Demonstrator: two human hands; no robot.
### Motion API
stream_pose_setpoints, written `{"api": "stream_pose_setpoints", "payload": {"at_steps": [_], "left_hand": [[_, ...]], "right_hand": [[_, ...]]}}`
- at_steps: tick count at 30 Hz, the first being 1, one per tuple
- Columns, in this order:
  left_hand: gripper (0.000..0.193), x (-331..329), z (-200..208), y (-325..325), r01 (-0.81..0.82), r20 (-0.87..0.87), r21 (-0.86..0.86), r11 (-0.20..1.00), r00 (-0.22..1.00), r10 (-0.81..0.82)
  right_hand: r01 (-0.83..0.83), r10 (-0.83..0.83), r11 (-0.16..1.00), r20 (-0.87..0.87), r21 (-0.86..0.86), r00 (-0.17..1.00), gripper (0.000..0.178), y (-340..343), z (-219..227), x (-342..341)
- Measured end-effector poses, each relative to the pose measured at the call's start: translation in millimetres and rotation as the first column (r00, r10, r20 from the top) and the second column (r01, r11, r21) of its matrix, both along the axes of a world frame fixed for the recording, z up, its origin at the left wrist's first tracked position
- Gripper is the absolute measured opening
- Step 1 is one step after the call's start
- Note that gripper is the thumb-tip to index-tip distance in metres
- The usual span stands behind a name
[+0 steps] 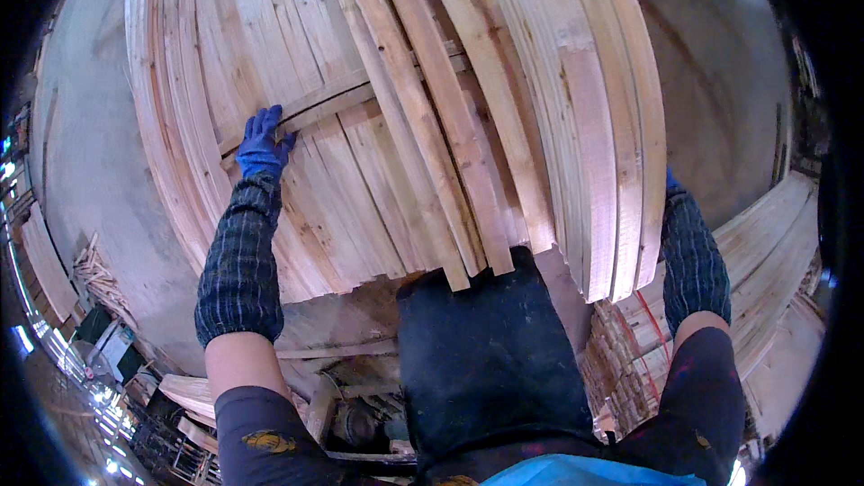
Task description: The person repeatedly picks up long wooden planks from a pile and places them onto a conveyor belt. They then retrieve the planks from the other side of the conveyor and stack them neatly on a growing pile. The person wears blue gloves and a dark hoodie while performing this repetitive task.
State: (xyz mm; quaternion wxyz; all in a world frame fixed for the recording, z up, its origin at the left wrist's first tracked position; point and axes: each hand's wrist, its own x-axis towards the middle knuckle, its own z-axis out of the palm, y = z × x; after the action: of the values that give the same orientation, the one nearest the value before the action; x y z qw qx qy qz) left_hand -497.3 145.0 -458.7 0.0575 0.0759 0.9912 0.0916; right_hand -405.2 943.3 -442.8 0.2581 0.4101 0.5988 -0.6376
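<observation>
Wooden boards [333, 225] lie side by side in a broad stack before me. A thin wooden strip [328, 103] crosses them, its right part passing under loose boards. At its left end is my left hand [263, 142] in a blue glove, fingers over the strip and thumb apart on the near side. My right hand [670, 179] is against the outer right side of the stack; only a sliver of blue glove shows, its fingers hidden behind the boards. Several long boards [441, 117] lie lengthwise on top, with a tighter row of boards [621, 153] at the right.
A black apron [490, 360] hangs over my front, touching the board ends. More stacked timber [765, 252] stands at the right, beside a bundle with red strapping [652, 315]. Wood scraps [103, 283] lie on the concrete floor [99, 135] at left.
</observation>
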Motion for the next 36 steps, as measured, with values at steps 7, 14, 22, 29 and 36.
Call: {"api": "stream_pose_setpoints", "payload": {"at_steps": [7, 14, 22, 29, 36], "left_hand": [[0.062, -8.9, 11.8, 14.0, 0.076, -0.156, -0.041, 0.996, 0.984, -0.081], [0.055, -6.1, 13.0, 12.5, 0.029, -0.095, -0.037, 0.999, 0.995, -0.033], [0.053, 8.9, 4.9, 40.8, -0.15, -0.204, -0.023, 0.988, 0.969, 0.142], [0.078, 78.8, 73.7, 290.6, -0.358, 0.248, 0.853, 0.379, 0.918, 0.309], [0.107, 73.3, 67.3, 336.5, -0.482, 0.192, 0.557, 0.677, 0.867, 0.459]], "right_hand": [[-0.002, 0.001, 0.998, 0.014, 0.055, 1.0, 0.059, -4.2, 9.2, 11.1], [-0.016, 0.016, 0.997, 0.005, 0.073, 1.0, 0.06, -10.2, 8.4, 14.3], [-0.099, 0.109, 0.991, -0.107, 0.095, 0.988, 0.06, 25.3, -10.9, 29.5], [0.112, -0.113, 0.992, -0.023, -0.056, 0.993, 0.049, -36.2, 39.0, 57.5], [0.041, -0.041, 0.997, -0.002, 0.059, 0.999, 0.047, -36.8, 62.4, 69.2]]}}
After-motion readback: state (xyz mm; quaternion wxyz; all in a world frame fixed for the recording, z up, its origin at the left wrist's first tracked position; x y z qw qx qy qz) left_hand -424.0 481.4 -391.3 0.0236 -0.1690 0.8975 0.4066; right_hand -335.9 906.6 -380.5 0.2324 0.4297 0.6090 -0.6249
